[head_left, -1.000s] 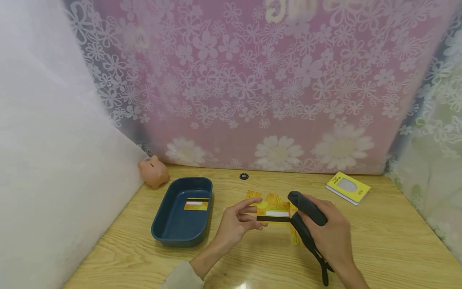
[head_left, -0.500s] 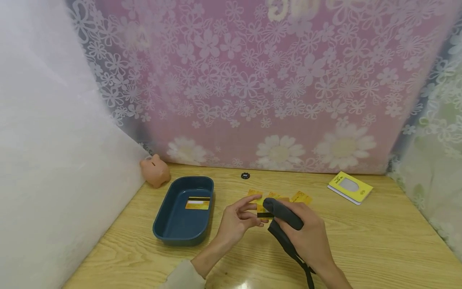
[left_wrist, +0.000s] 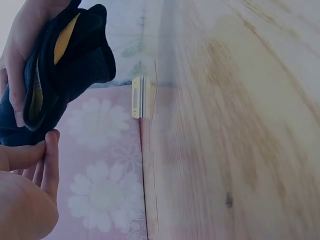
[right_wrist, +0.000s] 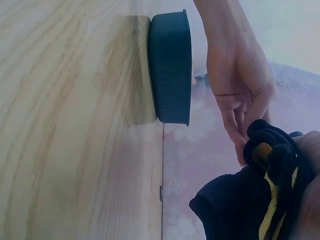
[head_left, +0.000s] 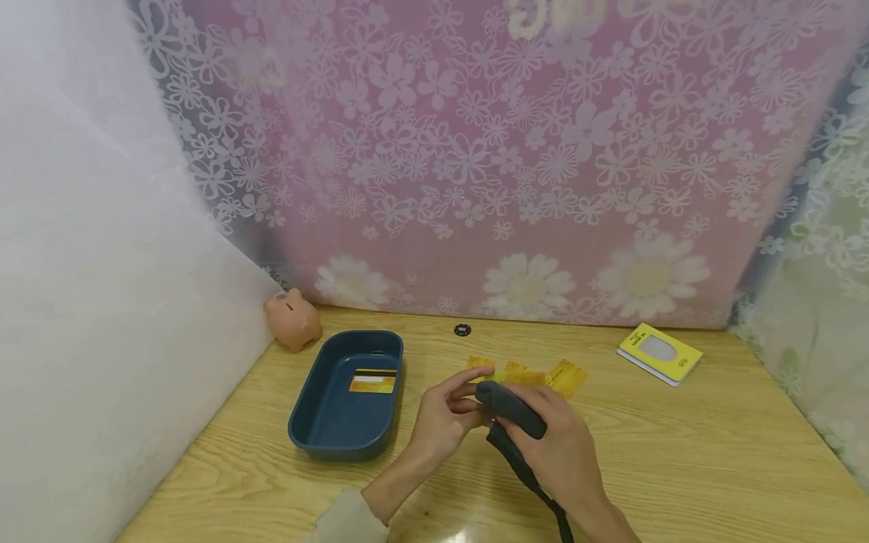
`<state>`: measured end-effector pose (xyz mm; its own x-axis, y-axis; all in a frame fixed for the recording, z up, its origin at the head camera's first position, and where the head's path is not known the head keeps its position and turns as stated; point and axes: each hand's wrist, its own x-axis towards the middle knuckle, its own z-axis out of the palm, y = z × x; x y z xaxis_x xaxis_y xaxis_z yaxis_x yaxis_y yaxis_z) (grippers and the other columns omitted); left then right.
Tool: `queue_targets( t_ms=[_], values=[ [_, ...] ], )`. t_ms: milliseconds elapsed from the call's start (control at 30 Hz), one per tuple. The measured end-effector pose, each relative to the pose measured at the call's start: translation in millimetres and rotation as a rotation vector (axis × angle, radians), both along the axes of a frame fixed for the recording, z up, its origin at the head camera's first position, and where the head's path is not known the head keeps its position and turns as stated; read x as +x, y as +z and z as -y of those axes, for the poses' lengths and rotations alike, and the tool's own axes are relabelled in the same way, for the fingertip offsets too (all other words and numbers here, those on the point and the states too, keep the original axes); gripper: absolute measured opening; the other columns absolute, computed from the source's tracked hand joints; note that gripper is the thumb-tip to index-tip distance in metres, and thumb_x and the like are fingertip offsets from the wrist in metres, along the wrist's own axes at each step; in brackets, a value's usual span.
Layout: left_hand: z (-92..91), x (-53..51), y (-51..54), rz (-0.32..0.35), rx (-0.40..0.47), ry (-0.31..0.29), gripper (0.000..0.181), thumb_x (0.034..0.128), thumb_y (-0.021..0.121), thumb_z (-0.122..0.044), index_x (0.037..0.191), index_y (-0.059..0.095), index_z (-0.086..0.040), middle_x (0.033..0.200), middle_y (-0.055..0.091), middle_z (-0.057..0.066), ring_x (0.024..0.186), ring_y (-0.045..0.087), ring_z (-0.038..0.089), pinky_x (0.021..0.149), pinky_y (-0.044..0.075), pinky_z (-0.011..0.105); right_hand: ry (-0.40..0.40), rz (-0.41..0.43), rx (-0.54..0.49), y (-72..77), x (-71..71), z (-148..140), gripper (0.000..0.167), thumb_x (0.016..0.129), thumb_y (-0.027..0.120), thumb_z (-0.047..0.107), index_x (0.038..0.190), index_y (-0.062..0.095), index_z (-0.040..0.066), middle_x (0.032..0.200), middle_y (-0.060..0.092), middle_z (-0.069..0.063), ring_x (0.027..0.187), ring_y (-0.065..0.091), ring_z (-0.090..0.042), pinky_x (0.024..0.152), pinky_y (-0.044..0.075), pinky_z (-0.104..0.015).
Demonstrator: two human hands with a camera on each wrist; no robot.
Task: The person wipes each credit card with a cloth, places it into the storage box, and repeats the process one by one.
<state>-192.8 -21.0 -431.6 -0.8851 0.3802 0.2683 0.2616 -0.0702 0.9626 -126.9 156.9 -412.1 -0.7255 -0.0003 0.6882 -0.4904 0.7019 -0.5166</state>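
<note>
My right hand (head_left: 560, 445) grips a dark fabric pouch (head_left: 512, 411) with a dangling cord (head_left: 558, 513), above the table. The left wrist view shows the pouch's mouth spread, with an orange-yellow card (left_wrist: 65, 40) partly visible inside the folds. My left hand (head_left: 437, 422) meets the pouch's left end, thumb and fingers pinched there at the card's edge; the pouch hides most of the card. Behind the hands, yellow-orange cards lie on the table: one at left (head_left: 480, 363), one in the middle (head_left: 524, 375), one at right (head_left: 567, 375).
A blue tray (head_left: 299, 426) stands to the left, holding a card with a black stripe (head_left: 372, 381). Farther back are a piggy bank (head_left: 293, 320), a black chip marked 100 (head_left: 462, 329) and a yellow booklet (head_left: 660, 352). Curtains enclose the wooden table (head_left: 713, 460).
My right hand has moved left with the pouch, covering the card that showed in my left hand a second ago. My left hand has stayed nearly still.
</note>
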Motion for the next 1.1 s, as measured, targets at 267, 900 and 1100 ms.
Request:
queue_targets(
  t_ms=[267, 900, 1100],
  values=[
    [2.6, 1.3, 0.6, -0.020, -0.021, 0.016, 0.058, 0.0910, 0.075, 0.007, 0.139, 0.068, -0.023, 0.119, 0.073, 0.012, 0.092, 0.077, 0.029, 0.082, 0.064, 0.034, -0.051, -0.011, -0.006, -2.1, -4.2, -16, 0.059, 0.071, 0.094, -0.002, 0.124, 0.077, 0.016, 0.101, 0.072, -0.005, 0.088, 0.072, -0.025, 0.070, 0.063, -0.046],
    [9.1, -1.2, 4.6, 0.097, 0.086, -0.037, 0.060, 0.0895, 0.070, 0.016, 0.140, 0.067, -0.017, 0.110, 0.066, 0.019, 0.088, 0.077, 0.038, 0.082, 0.065, 0.042, -0.213, 0.034, -0.119, 0.0, -11.8, -59, 0.050, 0.077, 0.091, 0.002, 0.124, 0.077, 0.012, 0.101, 0.074, -0.006, 0.086, 0.073, -0.032, 0.072, 0.044, 0.000],
    [10.2, -3.7, 3.8, 0.082, 0.084, -0.052, 0.060, 0.0907, 0.068, 0.015, 0.141, 0.066, -0.017, 0.110, 0.064, 0.019, 0.095, 0.071, 0.051, 0.083, 0.065, 0.042, -0.197, 0.011, -0.126, 2.5, -11.9, -64, 0.049, 0.077, 0.092, 0.003, 0.123, 0.077, 0.014, 0.102, 0.074, -0.005, 0.086, 0.072, -0.023, 0.075, 0.045, 0.000]
  ],
)
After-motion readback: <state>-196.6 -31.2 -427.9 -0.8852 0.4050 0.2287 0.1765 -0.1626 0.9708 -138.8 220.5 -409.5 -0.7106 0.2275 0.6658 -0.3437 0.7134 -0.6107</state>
